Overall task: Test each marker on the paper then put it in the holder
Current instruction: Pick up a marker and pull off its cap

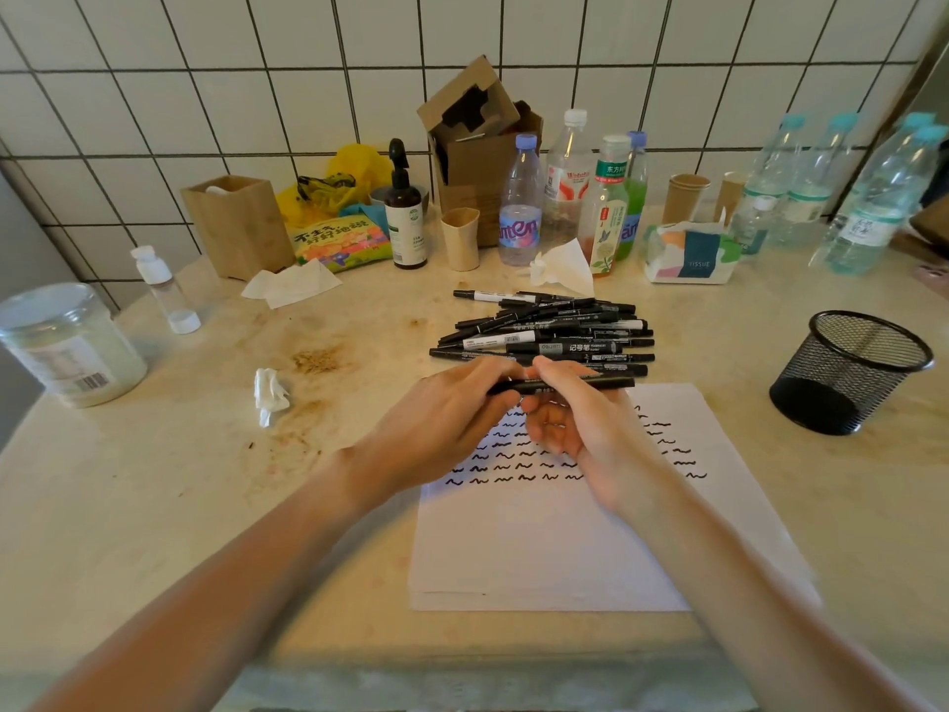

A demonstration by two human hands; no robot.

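Stained stone counter (205,506): left hand (441,418), right hand (575,413) grip slim marker (590,384) (matte black) over paper (539,547).

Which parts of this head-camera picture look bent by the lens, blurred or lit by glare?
Head view: the wall tiles bow, their grout lines curved by the wide lens; both forearms smear near the bottom edge, while the marker pile stays sharp; soft glare brightens the plastic jar; the mesh holder appears tilted at the right.

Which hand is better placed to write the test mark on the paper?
Right. The right hand holds the marker directly over the paper; the left hand grips only its left end.
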